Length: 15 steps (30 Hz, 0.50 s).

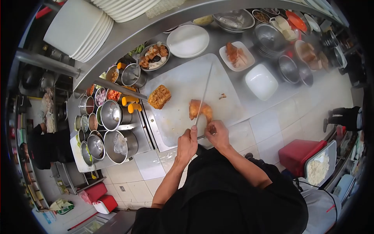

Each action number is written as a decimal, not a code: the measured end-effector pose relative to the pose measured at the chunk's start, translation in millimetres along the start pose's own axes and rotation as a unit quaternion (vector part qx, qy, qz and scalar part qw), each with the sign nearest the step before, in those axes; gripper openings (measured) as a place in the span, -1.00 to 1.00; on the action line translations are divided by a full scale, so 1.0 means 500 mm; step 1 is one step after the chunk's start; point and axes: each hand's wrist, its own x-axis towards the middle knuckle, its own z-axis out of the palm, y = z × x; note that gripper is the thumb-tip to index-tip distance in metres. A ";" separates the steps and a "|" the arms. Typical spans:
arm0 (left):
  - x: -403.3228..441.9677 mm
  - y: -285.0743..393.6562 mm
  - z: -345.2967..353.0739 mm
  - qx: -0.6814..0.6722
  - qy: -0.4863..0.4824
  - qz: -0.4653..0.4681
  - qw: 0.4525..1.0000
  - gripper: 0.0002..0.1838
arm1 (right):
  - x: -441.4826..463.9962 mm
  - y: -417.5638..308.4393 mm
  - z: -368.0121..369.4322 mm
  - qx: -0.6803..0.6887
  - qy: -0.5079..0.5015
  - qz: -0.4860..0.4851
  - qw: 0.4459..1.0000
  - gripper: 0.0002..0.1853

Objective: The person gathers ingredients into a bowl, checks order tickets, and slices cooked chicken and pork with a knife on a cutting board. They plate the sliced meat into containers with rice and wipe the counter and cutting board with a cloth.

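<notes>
What we count
We see one knife (204,93), one cutting board (183,78), two large browned food pieces (159,96) (194,109), two squarish dishes (261,81) (250,58) at upper right.

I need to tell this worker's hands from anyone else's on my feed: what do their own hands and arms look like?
Both the left hand and right hand are bare, without gloves. The forearms are bare too, with no watch or band that I can make out. Loose black sleeves stop around the elbows, matching the black top.

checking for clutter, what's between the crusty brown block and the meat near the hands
Only bare cutting board lies between the block and the meat, seen in the head view.
</notes>
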 end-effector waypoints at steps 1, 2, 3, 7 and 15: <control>-0.009 0.033 -0.019 -0.012 0.007 0.007 1.000 -0.31 | 0.000 0.003 0.001 0.002 0.003 0.001 1.000 -0.76; -0.020 0.074 -0.042 -0.024 0.015 0.014 1.000 -0.33 | -0.002 0.005 0.002 0.004 0.005 0.002 1.000 -0.76; -0.023 0.099 -0.055 -0.038 0.025 0.020 0.999 -0.34 | -0.005 0.006 0.005 0.009 0.009 0.006 1.000 -0.76; 0.038 -0.012 0.034 0.103 -0.025 0.008 0.994 -0.36 | -0.009 0.000 0.008 -0.001 0.013 0.009 1.000 -0.77; 0.029 0.031 -0.001 0.068 -0.034 -0.046 0.996 -0.28 | 0.010 0.001 -0.001 -0.059 -0.014 -0.020 0.998 -0.75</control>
